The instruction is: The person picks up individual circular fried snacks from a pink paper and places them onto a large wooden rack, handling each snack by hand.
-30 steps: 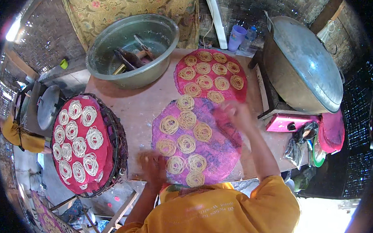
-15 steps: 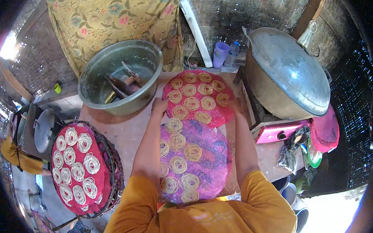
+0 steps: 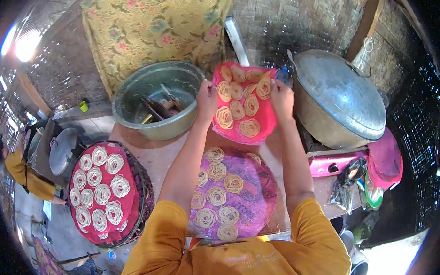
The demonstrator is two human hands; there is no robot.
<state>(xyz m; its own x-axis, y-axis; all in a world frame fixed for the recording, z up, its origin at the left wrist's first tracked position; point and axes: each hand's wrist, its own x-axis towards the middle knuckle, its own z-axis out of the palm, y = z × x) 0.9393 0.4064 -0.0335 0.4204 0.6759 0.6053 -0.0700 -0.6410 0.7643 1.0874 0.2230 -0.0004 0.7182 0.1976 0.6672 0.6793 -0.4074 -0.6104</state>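
Left hand [image 3: 207, 99] and right hand [image 3: 282, 98] are finger-pinching a red sheet [image 3: 266, 110] near the table's [image 3: 162, 151] far edge; sagging could be dislodging noodle nests [image 3: 250, 128].

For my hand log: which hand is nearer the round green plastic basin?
Left. The left hand is beside the basin; the right hand is farther right, holding the right edge of the thin red sheet.

The left hand [image 3: 207, 99] and right hand [image 3: 282, 100] grip opposite edges of a red sheet [image 3: 266, 116] dotted with noodle coils [image 3: 224, 117], lifted beyond the purple sheet [image 3: 250, 201] on the desk [image 3: 164, 150]. Left of the purple sheet sits a tray [image 3: 142, 183] of paler coils [image 3: 102, 194]; beyond it, leftward, a green basin [image 3: 167, 131]; rightward, a lidded pot [image 3: 327, 119].
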